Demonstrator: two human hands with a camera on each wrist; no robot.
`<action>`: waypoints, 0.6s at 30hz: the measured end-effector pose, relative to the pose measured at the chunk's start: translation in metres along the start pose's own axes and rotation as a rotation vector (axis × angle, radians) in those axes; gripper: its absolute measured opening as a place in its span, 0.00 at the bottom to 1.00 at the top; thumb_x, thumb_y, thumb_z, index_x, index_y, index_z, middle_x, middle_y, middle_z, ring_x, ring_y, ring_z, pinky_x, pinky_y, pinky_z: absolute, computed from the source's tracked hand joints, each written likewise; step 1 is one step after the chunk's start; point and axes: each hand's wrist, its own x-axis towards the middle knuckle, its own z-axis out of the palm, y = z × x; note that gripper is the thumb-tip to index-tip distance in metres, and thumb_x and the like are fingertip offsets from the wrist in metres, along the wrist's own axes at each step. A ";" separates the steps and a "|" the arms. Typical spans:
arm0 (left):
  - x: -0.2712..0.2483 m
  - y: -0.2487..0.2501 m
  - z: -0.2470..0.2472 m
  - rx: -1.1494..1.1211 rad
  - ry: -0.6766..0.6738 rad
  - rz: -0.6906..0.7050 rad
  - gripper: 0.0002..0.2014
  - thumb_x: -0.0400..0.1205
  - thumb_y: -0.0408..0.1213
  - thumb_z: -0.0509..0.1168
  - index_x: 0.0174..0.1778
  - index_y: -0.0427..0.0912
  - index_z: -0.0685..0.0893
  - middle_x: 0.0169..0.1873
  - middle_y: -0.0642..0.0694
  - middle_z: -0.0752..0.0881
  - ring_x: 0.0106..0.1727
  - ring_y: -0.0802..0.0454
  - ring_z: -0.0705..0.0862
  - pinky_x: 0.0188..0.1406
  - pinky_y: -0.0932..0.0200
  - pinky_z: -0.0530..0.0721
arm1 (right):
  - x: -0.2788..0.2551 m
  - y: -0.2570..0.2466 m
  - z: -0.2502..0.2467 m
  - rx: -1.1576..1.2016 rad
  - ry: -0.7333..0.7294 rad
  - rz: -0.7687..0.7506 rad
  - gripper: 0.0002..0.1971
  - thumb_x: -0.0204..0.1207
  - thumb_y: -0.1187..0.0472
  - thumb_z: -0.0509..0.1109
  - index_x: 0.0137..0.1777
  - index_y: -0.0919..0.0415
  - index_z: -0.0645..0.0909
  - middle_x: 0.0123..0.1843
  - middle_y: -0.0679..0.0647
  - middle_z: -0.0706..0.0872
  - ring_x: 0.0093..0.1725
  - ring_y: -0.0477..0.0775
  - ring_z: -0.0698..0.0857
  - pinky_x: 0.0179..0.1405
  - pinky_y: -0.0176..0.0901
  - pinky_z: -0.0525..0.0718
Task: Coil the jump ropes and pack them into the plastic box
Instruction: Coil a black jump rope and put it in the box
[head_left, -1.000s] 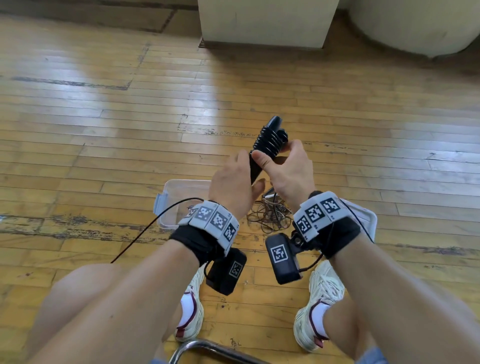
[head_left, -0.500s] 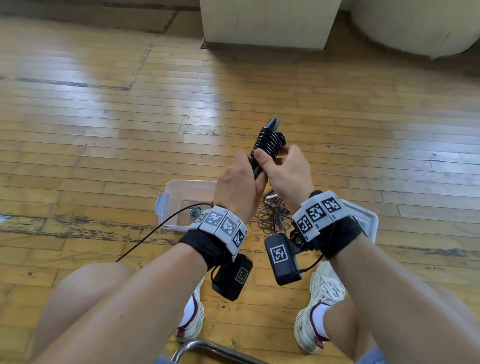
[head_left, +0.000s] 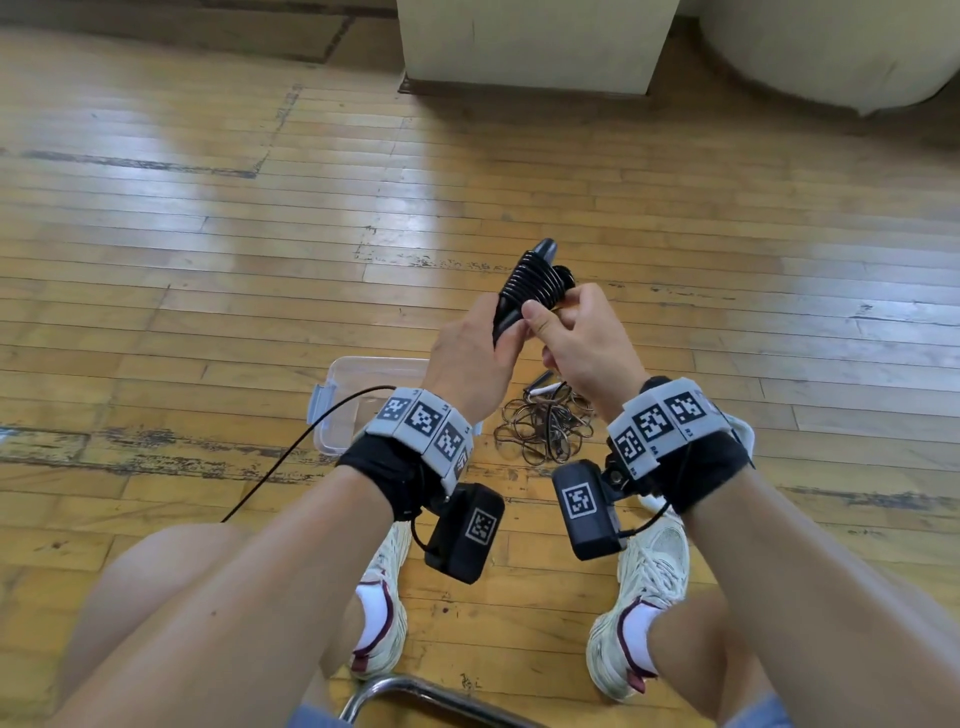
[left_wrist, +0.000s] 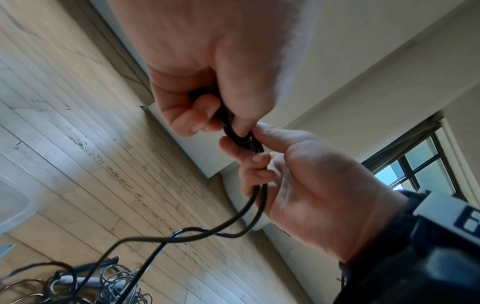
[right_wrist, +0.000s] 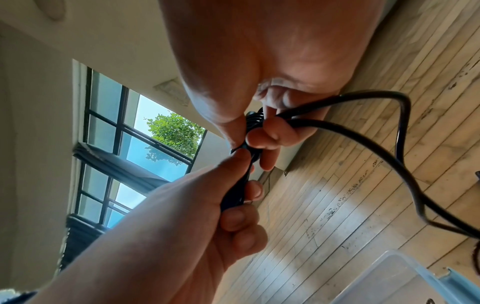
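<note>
Two black jump rope handles (head_left: 535, 283) are held together upright, with black rope wound in tight turns around their upper part. My left hand (head_left: 467, 358) grips the handles' lower end (left_wrist: 226, 121). My right hand (head_left: 582, 338) pinches the rope just below the coil, thumb against the handles (right_wrist: 249, 123). Two loose strands of rope (left_wrist: 249, 203) hang from the right hand and loop down (right_wrist: 363, 144). The clear plastic box (head_left: 353, 374) stands open on the floor below my left hand. A second, thin rope (head_left: 545, 431) lies tangled on the floor beside the box.
The box lid (head_left: 743, 426) lies behind my right wrist. My knees and white shoes (head_left: 644, 597) are below, with a chair's metal frame (head_left: 415, 691) at the bottom edge. A cream pillar base (head_left: 530, 47) stands far ahead on the wooden floor.
Both hands have kept their hold on the handles and rope and have sunk slightly toward me. The right thumb has shifted a little along the handles below the coil.
</note>
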 end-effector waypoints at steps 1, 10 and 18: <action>0.000 0.000 0.000 -0.016 -0.002 -0.016 0.15 0.89 0.48 0.60 0.62 0.40 0.80 0.44 0.45 0.85 0.43 0.45 0.82 0.41 0.52 0.77 | -0.001 -0.001 -0.001 -0.008 -0.010 -0.014 0.17 0.85 0.53 0.69 0.65 0.63 0.70 0.46 0.53 0.88 0.31 0.47 0.82 0.31 0.39 0.80; 0.003 0.003 -0.002 -0.228 -0.005 -0.206 0.11 0.89 0.49 0.59 0.49 0.46 0.76 0.39 0.43 0.83 0.33 0.44 0.80 0.34 0.38 0.86 | 0.000 -0.006 -0.005 -0.317 -0.034 -0.155 0.08 0.87 0.54 0.66 0.57 0.58 0.76 0.42 0.53 0.87 0.38 0.50 0.83 0.37 0.42 0.79; 0.003 0.010 -0.014 -0.706 -0.038 -0.379 0.13 0.91 0.42 0.58 0.51 0.35 0.78 0.31 0.42 0.78 0.22 0.53 0.73 0.17 0.61 0.72 | 0.001 -0.007 -0.008 -0.155 -0.187 -0.079 0.12 0.89 0.58 0.64 0.46 0.60 0.85 0.30 0.50 0.83 0.22 0.39 0.73 0.23 0.30 0.70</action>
